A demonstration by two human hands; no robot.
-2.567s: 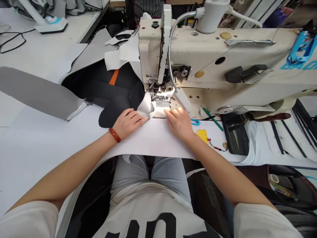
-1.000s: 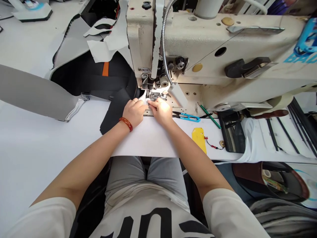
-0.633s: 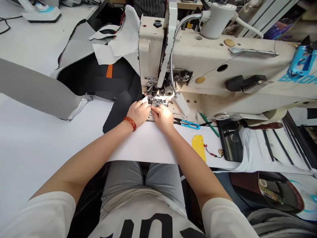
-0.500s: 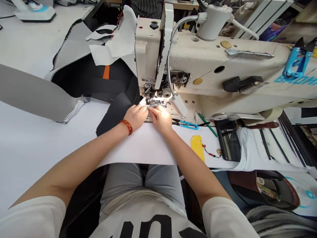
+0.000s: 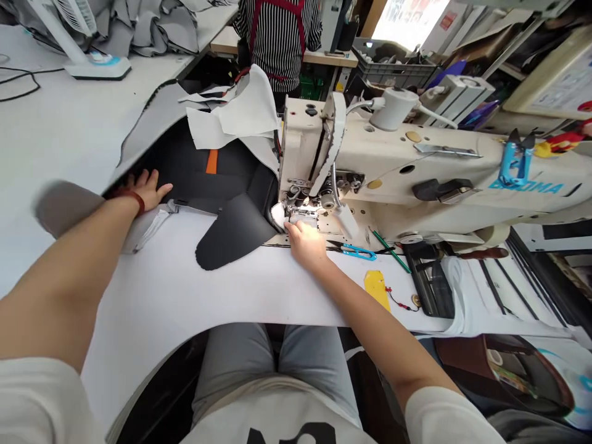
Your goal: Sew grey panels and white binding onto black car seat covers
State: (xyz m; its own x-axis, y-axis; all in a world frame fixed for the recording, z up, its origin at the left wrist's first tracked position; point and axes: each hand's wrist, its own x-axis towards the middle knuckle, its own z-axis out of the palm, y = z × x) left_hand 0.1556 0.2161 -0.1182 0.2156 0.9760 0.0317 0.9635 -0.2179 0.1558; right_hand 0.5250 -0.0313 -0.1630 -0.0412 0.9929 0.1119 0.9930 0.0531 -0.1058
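So the white table [image 5: 198, 302] filled most of the near side, with the sewing machine [image 5: 393, 163] across the right. Far back stood a person [image 5: 276, 46] in a striped top. The black piece [image 5: 234, 191] lay on the table left of the machine, its right end up against the needle area. A grey flap [image 5: 67, 206] stuck out at its left end, pretty blurry. The fan [image 5: 95, 65] sat far left. Left hand [image 5: 143, 190] was spread wide, palm down on the left part of the black piece. Right hand [image 5: 305, 242] had its fingers bunched near the needle, by a white bit [image 5: 278, 217]; couldn't tell if it was gripping anything. Blue snips [image 5: 358, 252] lay just right of that hand, then a green pencil [image 5: 391, 251].
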